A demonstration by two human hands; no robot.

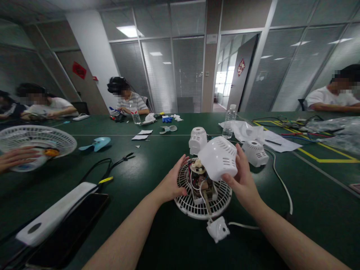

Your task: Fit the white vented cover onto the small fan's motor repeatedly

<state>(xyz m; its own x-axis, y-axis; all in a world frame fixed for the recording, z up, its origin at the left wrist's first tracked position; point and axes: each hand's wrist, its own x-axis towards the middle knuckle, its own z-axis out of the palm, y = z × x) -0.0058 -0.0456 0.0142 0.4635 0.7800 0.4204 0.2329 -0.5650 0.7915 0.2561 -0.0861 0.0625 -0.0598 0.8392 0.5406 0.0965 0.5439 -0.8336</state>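
Note:
A white round fan grille lies flat on the dark green table, with an exposed motor and wires at its middle. My left hand grips the grille's left rim, fingers curled over it. My right hand holds a white vented motor cover tilted just above the motor. A white cord runs off to the right, and a small white base piece lies near the grille's front edge.
Two more white motor covers and a water bottle stand behind. A white power strip and black phone lie front left. Another person's hand rests on a second grille. Other people sit around the table.

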